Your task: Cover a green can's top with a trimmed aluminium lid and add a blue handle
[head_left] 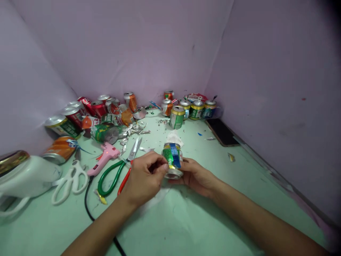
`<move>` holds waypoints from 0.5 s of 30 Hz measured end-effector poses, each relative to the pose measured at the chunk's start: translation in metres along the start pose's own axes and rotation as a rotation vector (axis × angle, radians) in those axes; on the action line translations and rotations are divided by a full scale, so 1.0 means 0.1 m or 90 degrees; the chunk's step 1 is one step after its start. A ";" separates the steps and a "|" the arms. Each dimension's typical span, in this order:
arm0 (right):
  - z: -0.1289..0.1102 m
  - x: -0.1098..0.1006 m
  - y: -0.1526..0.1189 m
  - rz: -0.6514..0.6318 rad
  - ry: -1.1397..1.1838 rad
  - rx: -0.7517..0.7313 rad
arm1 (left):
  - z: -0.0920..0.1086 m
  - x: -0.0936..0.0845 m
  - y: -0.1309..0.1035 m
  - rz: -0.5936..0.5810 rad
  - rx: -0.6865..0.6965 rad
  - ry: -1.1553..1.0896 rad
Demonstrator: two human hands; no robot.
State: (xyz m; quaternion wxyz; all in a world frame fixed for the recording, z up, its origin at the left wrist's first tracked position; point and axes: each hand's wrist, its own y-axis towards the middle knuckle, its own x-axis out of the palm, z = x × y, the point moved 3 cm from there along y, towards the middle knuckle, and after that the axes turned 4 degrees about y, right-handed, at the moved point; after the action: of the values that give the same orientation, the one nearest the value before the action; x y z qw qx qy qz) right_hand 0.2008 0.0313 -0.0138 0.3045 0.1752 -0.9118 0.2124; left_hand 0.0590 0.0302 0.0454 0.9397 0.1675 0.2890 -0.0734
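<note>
**A:** Surface and room?

**B:** I record a pale green counter (226,217) in a corner, under lilac walls (160,42). Metal scraps (134,128) litter its rear left. A dark phone (223,132) lies near the right wall. A pink glue gun (103,159) lies between white scissors (71,179) and shears (134,149) with green and red handles.

**A:** Item in hand, and fingers?

**B:** The held can (167,154) is at mid-counter, between both hands. My right hand (195,174) has its fingers curled round the can's right side, holding it. My left hand (147,172) has its fingers pinched narrow at its left side; I cannot tell whether they grip anything.

**A:** Labels?

**B:** Green and yellow, crossed by a blue strip (175,155) with white print, illegible to me. Beside it, sideways white capitals appear to include "AO". Lettering on the red cans (99,108) is too small to read.
</note>
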 end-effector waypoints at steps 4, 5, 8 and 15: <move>-0.01 -0.01 0.01 0.006 -0.001 0.007 | -0.06 -0.03 0.01 0.020 -0.032 -0.019; -0.01 -0.01 0.01 0.008 0.000 0.010 | -0.08 -0.03 0.01 0.022 -0.039 -0.025; -0.02 0.00 0.01 0.013 0.003 0.021 | -0.12 -0.02 0.00 0.014 -0.055 -0.033; -0.03 0.01 0.01 -0.002 -0.064 -0.031 | -0.15 0.03 0.01 -0.015 -0.065 -0.027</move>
State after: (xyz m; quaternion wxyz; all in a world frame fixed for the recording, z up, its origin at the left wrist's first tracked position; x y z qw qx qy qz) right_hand 0.2010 0.0331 -0.0113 0.2630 0.1798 -0.9306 0.1803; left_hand 0.0538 0.0363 0.0320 0.9520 0.1147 0.2743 -0.0732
